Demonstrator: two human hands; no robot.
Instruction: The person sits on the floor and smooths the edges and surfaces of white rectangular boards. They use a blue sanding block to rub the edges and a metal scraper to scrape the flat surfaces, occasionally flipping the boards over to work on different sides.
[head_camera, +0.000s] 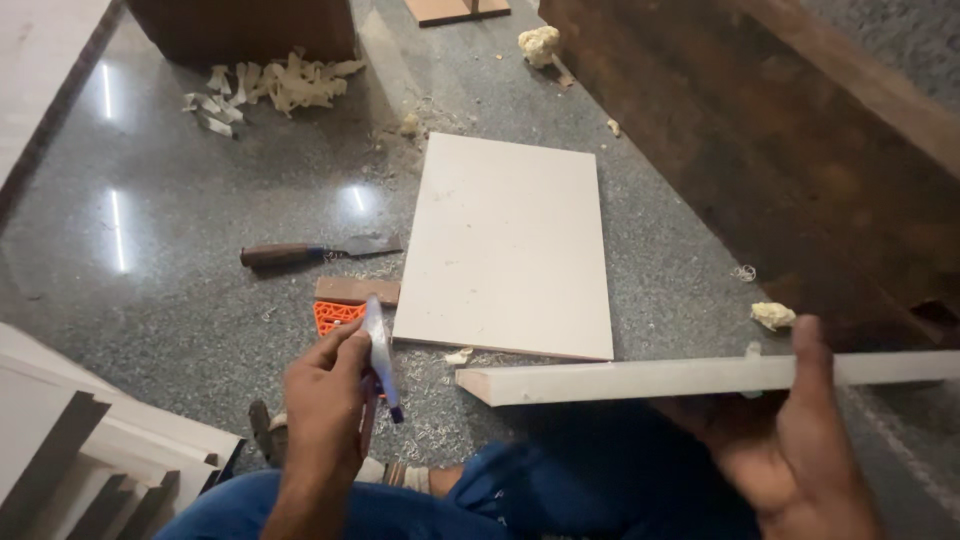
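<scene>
My left hand (325, 400) grips a small clear tube with a blue tip (380, 355), pointing down toward the floor. My right hand (790, 430) holds a long white laminated strip (650, 378) from below, thumb on its top edge; the strip runs level from mid-frame out past the right edge. A white rectangular board (505, 245) lies flat on the grey granite floor just beyond both hands. My legs in blue trousers (480, 500) fill the bottom.
A wood-handled chisel (315, 252) lies left of the board, with a small wood block (357, 290) and an orange plastic piece (335, 315) near it. Shavings (270, 85) lie top left. A dark wooden panel (800, 170) stands right. White stacked pieces (80, 450) sit at the lower left.
</scene>
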